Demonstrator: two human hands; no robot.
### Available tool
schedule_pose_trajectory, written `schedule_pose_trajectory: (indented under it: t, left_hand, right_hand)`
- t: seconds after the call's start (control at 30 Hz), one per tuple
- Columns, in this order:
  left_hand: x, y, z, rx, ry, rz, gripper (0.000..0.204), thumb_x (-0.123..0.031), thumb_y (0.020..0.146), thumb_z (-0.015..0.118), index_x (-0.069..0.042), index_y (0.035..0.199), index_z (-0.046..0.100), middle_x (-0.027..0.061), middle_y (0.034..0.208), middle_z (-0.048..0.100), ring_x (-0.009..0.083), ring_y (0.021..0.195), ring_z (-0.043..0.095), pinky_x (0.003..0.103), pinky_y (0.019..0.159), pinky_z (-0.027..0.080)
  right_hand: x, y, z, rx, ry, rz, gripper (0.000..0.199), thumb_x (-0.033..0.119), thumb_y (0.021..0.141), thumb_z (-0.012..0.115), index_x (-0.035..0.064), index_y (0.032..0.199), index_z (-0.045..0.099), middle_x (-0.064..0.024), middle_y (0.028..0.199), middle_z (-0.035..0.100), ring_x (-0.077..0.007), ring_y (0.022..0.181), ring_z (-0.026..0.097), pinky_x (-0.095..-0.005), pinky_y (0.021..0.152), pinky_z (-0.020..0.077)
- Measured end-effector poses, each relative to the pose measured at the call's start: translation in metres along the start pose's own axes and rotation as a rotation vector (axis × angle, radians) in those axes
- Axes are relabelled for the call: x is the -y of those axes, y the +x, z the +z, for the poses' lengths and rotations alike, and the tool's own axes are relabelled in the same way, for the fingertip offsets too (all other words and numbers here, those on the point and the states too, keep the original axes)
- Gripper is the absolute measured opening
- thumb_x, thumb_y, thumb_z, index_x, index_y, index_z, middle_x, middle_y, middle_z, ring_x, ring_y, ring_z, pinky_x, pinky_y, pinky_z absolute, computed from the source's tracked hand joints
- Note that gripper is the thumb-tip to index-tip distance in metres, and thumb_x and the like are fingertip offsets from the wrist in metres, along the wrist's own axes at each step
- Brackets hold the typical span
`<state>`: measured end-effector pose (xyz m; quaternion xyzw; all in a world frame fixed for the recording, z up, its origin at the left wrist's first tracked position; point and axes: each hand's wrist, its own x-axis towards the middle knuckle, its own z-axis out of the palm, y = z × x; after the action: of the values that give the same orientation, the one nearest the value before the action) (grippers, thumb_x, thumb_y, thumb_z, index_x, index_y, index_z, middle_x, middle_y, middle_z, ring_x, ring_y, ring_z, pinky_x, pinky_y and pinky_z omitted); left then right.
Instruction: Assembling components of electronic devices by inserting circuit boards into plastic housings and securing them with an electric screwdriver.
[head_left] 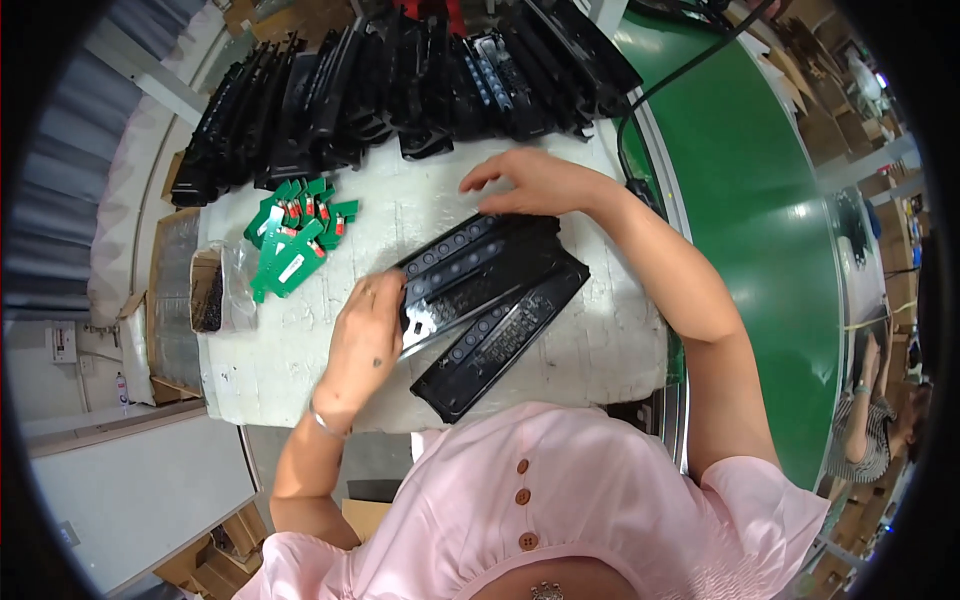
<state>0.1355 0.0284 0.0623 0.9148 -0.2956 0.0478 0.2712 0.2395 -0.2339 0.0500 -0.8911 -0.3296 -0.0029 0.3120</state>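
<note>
Two long black plastic housings lie partly overlapped on the white wrapped work surface in front of me. The upper housing (470,262) has rows of round bumps along its length and a glossy strip. My left hand (368,325) is closed on its left end. At its far right corner hovers my right hand (535,183), fingers bent and apart, the lower ones close to or touching the edge. Underneath, the second housing (500,340) slants toward me, with round bumps and rows of small raised marks.
Many similar black housings (400,85) stand in a packed row along the back. Green boards (290,255) with red-and-white parts are heaped at left, beside a small box (207,290) of dark small pieces and a clear bag (238,280). A green bench (745,250) runs along the right; another person sits beyond.
</note>
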Motion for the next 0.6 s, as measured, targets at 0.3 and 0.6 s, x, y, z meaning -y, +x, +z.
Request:
schedule_pose_trajectory:
  t: [0.3, 0.6]
  left_hand:
    - [0.017, -0.015, 0.006, -0.047, -0.003, -0.046, 0.022, 0.011, 0.071, 0.048, 0.001, 0.091, 0.049, 0.0196, 0.08, 0.053, 0.0372, 0.079, 0.053, 0.042, 0.068, 0.043]
    - [0.042, 0.016, 0.017, -0.009, 0.077, 0.058, 0.031, 0.011, 0.064, 0.045, -0.001, 0.092, 0.051, 0.0182, 0.083, 0.053, 0.0371, 0.08, 0.051, 0.042, 0.07, 0.044]
  right_hand:
    - [-0.038, 0.031, 0.024, 0.013, -0.087, 0.072, 0.016, 0.009, 0.071, 0.062, 0.0073, 0.087, 0.064, -0.0106, 0.088, 0.063, -0.0272, 0.086, 0.059, -0.0364, 0.074, 0.0465]
    - [-0.057, 0.007, 0.02, -0.111, 0.042, 0.053, 0.015, 0.006, 0.071, 0.062, 0.0024, 0.086, 0.063, -0.0132, 0.087, 0.061, -0.0298, 0.085, 0.059, -0.0363, 0.076, 0.0461]
